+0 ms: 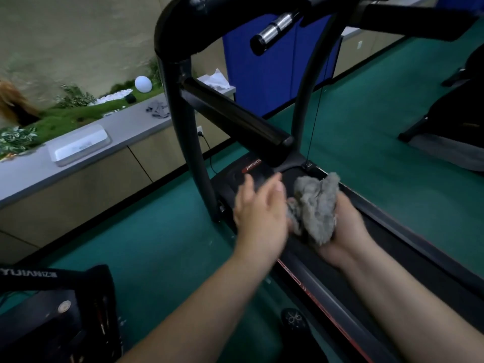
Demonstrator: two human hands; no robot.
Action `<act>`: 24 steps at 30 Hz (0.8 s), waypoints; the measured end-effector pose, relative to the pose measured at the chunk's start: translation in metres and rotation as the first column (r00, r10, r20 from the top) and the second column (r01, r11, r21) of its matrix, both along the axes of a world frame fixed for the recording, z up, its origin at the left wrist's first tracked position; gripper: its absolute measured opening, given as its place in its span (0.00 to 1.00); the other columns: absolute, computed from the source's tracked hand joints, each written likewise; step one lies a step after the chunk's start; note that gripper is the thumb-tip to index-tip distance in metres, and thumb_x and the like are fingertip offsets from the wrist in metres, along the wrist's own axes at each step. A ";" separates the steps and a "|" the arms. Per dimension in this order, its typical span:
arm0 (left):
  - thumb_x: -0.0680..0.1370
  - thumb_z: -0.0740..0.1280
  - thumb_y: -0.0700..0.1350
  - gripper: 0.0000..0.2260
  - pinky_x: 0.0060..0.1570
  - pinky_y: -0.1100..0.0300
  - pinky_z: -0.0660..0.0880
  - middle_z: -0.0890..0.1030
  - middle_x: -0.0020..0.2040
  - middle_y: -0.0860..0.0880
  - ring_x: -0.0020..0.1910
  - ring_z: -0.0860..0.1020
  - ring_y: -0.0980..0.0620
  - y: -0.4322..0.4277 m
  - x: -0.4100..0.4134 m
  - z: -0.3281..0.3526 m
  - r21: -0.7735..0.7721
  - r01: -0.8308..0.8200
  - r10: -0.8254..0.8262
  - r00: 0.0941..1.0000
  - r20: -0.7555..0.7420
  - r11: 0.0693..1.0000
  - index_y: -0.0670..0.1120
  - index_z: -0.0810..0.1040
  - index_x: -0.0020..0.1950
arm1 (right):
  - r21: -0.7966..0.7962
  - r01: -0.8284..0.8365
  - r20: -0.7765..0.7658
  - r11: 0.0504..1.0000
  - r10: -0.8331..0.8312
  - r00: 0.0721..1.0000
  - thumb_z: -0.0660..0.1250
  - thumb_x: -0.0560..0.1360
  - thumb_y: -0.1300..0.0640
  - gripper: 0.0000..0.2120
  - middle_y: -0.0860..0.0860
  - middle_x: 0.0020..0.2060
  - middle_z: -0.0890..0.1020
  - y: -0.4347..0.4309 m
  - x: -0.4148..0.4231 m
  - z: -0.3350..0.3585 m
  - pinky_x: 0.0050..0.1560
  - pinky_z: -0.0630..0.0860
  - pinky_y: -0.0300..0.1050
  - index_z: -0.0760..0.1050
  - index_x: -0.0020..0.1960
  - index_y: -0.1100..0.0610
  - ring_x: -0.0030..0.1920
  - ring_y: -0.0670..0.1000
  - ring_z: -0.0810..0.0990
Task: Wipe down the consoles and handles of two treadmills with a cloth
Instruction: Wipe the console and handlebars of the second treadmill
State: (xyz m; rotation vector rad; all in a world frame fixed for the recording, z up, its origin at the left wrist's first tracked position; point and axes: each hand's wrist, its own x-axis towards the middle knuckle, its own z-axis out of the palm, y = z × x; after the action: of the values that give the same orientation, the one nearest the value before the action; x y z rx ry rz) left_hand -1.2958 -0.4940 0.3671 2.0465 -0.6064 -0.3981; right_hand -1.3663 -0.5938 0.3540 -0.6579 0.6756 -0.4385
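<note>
Over the treadmill deck (419,258): my right hand (343,231) grips the bunched cloth (314,205), left hand (259,213) flat open beside it; the loose wad could slip.

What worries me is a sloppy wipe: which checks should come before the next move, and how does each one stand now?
1. Cloth in hand: ok. The right hand grips the grey cloth from below.
2. Cloth spread for wiping: not ok. It is bunched into a wad.
3. Left hand free: ok. The left hand is open beside the cloth, holding nothing.
4. Handle unobstructed: ok. The black side handle ahead has nothing on it.
5. Console state: cannot tell. It is out of view.
</note>
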 end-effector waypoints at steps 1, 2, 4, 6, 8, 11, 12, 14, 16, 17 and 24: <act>0.79 0.51 0.57 0.21 0.75 0.54 0.51 0.63 0.75 0.49 0.75 0.56 0.52 0.003 0.012 0.002 -0.103 -0.077 0.078 0.997 0.006 0.992 0.55 0.74 0.67 | -0.020 0.088 0.010 0.996 -0.088 0.996 0.53 0.80 0.38 0.23 0.51 0.34 0.81 -0.012 0.006 0.003 0.37 0.81 0.47 0.78 0.46 0.53 0.36 0.54 0.82; 0.78 0.52 0.55 0.21 0.74 0.56 0.56 0.71 0.71 0.49 0.72 0.63 0.54 0.006 0.023 0.006 -0.189 -0.151 0.150 0.989 -0.017 0.970 0.52 0.77 0.63 | -0.084 0.164 -0.012 0.983 -0.165 0.986 0.54 0.79 0.38 0.21 0.51 0.33 0.79 -0.022 0.014 0.006 0.40 0.80 0.49 0.76 0.46 0.52 0.37 0.54 0.81; 0.81 0.56 0.49 0.15 0.69 0.59 0.64 0.77 0.63 0.52 0.63 0.72 0.58 0.005 0.040 0.012 -0.257 -0.274 0.260 0.962 -0.089 0.927 0.49 0.79 0.60 | -0.243 0.199 -0.072 0.949 -0.222 0.972 0.54 0.79 0.38 0.20 0.50 0.38 0.79 -0.035 0.037 0.017 0.48 0.79 0.48 0.76 0.49 0.52 0.41 0.53 0.80; 0.82 0.55 0.46 0.14 0.67 0.57 0.67 0.77 0.63 0.53 0.62 0.73 0.58 -0.003 0.051 0.016 -0.230 -0.311 0.291 0.950 -0.117 0.922 0.51 0.77 0.63 | -0.469 0.078 -0.140 0.880 -0.161 0.977 0.52 0.80 0.40 0.20 0.51 0.44 0.80 -0.034 0.069 0.026 0.46 0.77 0.39 0.75 0.54 0.52 0.43 0.49 0.80; 0.82 0.55 0.48 0.15 0.67 0.51 0.68 0.76 0.64 0.53 0.64 0.73 0.54 -0.016 0.059 0.019 -0.204 -0.321 0.305 0.947 -0.104 0.925 0.53 0.74 0.66 | -0.682 -0.057 -0.188 0.729 -0.099 0.977 0.52 0.81 0.43 0.19 0.52 0.52 0.79 -0.027 0.092 0.028 0.49 0.71 0.39 0.73 0.61 0.52 0.51 0.48 0.78; 0.81 0.56 0.52 0.18 0.67 0.51 0.68 0.74 0.67 0.53 0.65 0.73 0.53 -0.037 0.070 0.023 -0.131 -0.322 0.315 0.947 -0.068 0.938 0.53 0.68 0.71 | -0.751 -0.140 -0.204 0.646 -0.025 0.979 0.53 0.82 0.46 0.16 0.45 0.46 0.80 -0.041 0.099 0.030 0.46 0.69 0.29 0.77 0.53 0.51 0.47 0.39 0.77; 0.81 0.56 0.52 0.19 0.68 0.52 0.67 0.74 0.67 0.54 0.65 0.73 0.53 -0.042 0.071 0.025 -0.094 -0.312 0.310 0.950 -0.041 0.945 0.52 0.67 0.72 | -0.726 -0.197 -0.225 0.659 0.043 0.973 0.54 0.82 0.47 0.15 0.42 0.42 0.79 -0.053 0.099 0.030 0.41 0.68 0.24 0.77 0.49 0.50 0.42 0.34 0.76; 0.81 0.56 0.54 0.21 0.65 0.54 0.68 0.76 0.60 0.61 0.62 0.75 0.52 -0.055 0.074 0.029 -0.039 -0.319 0.319 0.948 -0.005 0.947 0.51 0.65 0.73 | -0.637 -0.379 -0.313 0.672 0.224 0.923 0.56 0.81 0.47 0.13 0.39 0.43 0.79 -0.079 0.108 0.037 0.44 0.68 0.22 0.78 0.51 0.49 0.41 0.31 0.75; 0.81 0.57 0.54 0.21 0.59 0.56 0.71 0.74 0.47 0.67 0.57 0.78 0.52 -0.065 0.076 0.034 -0.006 -0.353 0.354 0.935 0.013 0.935 0.51 0.66 0.73 | -0.542 -0.542 -0.381 0.642 0.388 0.839 0.58 0.80 0.45 0.18 0.47 0.56 0.80 -0.097 0.131 0.042 0.60 0.70 0.36 0.77 0.61 0.53 0.55 0.43 0.77; 0.80 0.57 0.55 0.21 0.56 0.58 0.71 0.74 0.46 0.66 0.55 0.78 0.53 -0.069 0.077 0.035 0.014 -0.375 0.375 0.927 0.021 0.927 0.52 0.66 0.73 | -0.507 -0.597 -0.416 0.622 0.429 0.802 0.58 0.80 0.44 0.21 0.50 0.58 0.79 -0.102 0.144 0.044 0.60 0.71 0.41 0.76 0.63 0.57 0.57 0.49 0.77; 0.78 0.60 0.56 0.25 0.51 0.61 0.70 0.75 0.57 0.58 0.41 0.74 0.68 -0.096 0.068 0.040 0.163 -0.495 0.485 0.869 0.101 0.853 0.57 0.61 0.75 | -0.418 -0.723 -0.320 0.551 0.655 0.684 0.51 0.82 0.43 0.25 0.54 0.62 0.76 -0.118 0.188 0.022 0.50 0.72 0.42 0.67 0.71 0.57 0.53 0.50 0.76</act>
State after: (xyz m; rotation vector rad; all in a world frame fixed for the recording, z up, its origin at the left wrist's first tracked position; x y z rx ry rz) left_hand -1.2273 -0.5896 0.4068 2.3019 -0.0591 -0.0924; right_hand -1.1783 -0.7117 0.3763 -1.4185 0.3498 0.1981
